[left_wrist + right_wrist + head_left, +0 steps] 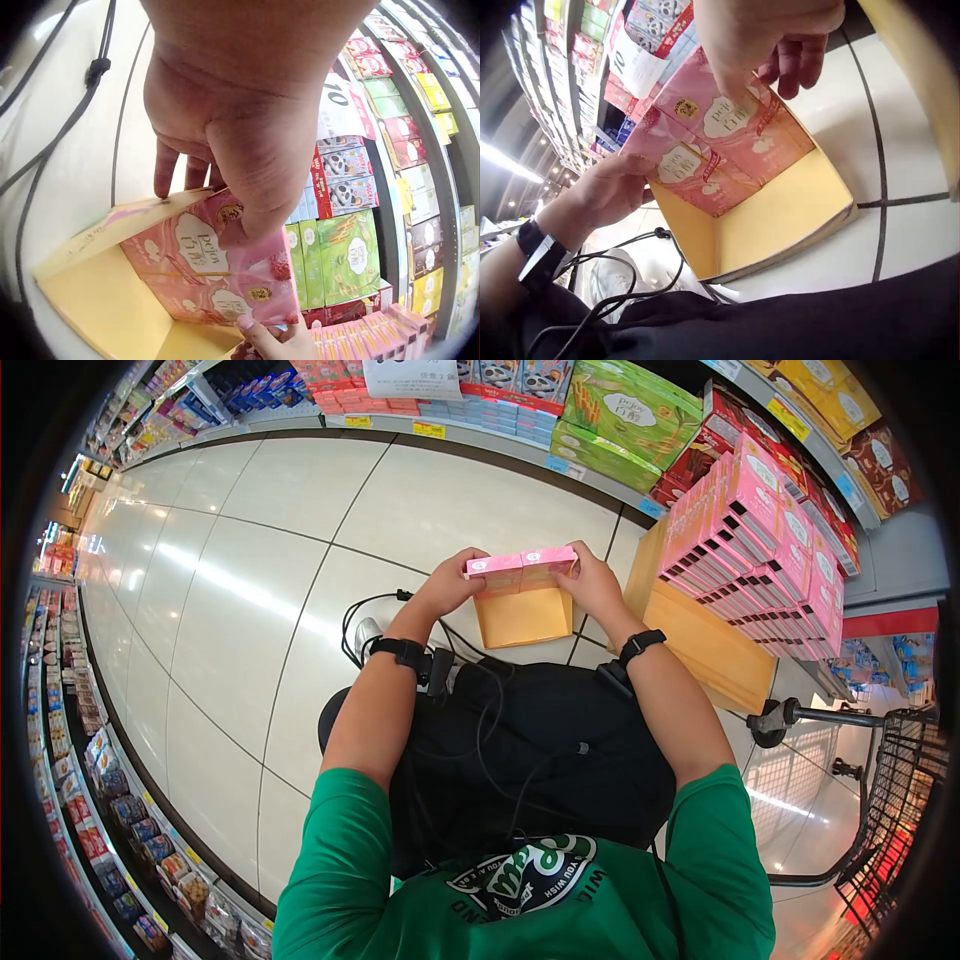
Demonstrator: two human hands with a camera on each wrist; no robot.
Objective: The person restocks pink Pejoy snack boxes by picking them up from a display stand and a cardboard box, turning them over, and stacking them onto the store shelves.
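Observation:
Both hands hold an open carton (525, 622) with a yellow inside, above the floor in front of the knees. Two pink snack boxes (521, 567) stand side by side against its far wall. In the left wrist view my left hand (247, 142) has its thumb on the printed face of one pink box (195, 247), with fingers behind the carton wall. My right hand (772, 45) grips the other end the same way, its thumb on the second pink box (735, 120). The rest of the carton's yellow bottom (780, 206) shows bare.
To the right, pink boxes (750, 550) stand stacked in rows beside a tan cardboard piece (700, 635). Shelves with green boxes (630, 410) run along the far side. A black cart (890, 810) stands at the lower right. Cables (490, 710) hang over the lap.

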